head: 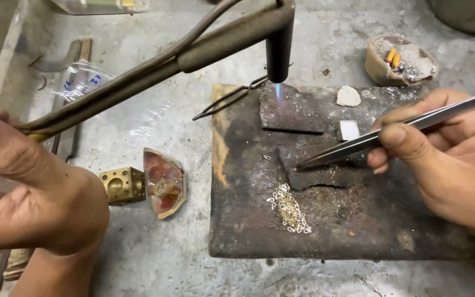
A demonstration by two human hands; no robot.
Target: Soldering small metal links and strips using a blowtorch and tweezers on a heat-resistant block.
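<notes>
The left hand (34,192) fills the near corner, closed around the handle of a torch (215,41) whose long stem runs up and across to a downturned nozzle; the grip looks firm, fingers curled over the brass end. Opposite it, the right hand (446,159) pinches steel tweezers (380,137) between thumb and forefinger, the other fingers folded beneath, and the closed tips rest on a dark slab (317,170) lying on the charred board (237,220). Just in front of that slab, nearer the person, sits a small heap of pale links (290,208), touching nothing but the board. Doing this well seems to call for a steady torch wrist, the small blue flame (277,91) kept pointing at the upper slab (292,113) and away from the fingers, while the tweezers stay low and still so nothing is knocked. Left of the board stand a brass block (121,185) and a broken dish (165,181), just beside one another. Farther back on the board lie a white lump (348,96) and a white square (349,130), and a wire fork (229,99) pokes out from the upper slab's edge. Beyond, a clay bowl (399,60) holds ash, and a plastic bag (83,80) lies on the bench (149,258).
</notes>
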